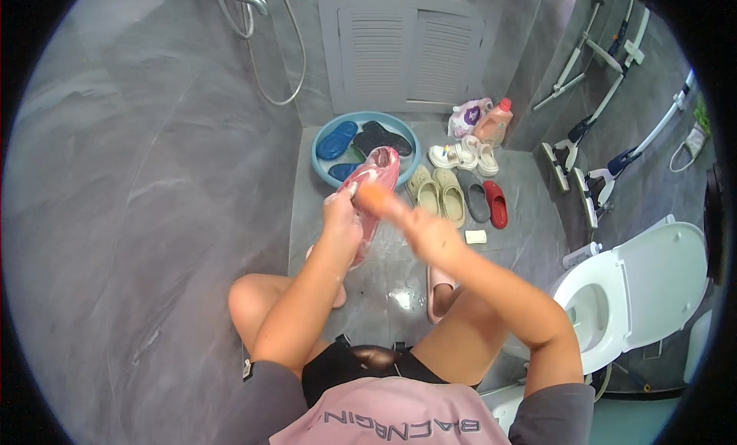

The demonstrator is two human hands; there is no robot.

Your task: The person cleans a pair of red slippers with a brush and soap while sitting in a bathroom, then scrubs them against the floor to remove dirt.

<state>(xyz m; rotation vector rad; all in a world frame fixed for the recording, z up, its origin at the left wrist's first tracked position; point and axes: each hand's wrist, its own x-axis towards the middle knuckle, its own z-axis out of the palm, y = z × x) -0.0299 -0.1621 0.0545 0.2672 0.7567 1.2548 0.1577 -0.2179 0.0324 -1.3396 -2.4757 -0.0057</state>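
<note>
My left hand [343, 224] is closed round a red slipper [386, 164] streaked with white suds, held up in front of me with its far end over the near rim of a blue basin [316, 149]. My right hand [434, 236] grips an orange brush [375, 199], blurred by motion, whose head is against or just above the slipper's near side. Inside the basin lie a blue slipper [337, 141], part of another blue one, and dark footwear [381, 140]. A small pale bar of soap [476, 236] rests on the floor right of my hands.
Right of the basin stand beige clogs [449, 196], a grey slipper [474, 197], a red slipper [496, 204] and white sandals [453, 156]. Behind them are a pink bottle [494, 124] and a white-purple pack [467, 117]. A toilet [592, 322] and leaning mops [589, 199] flank the right.
</note>
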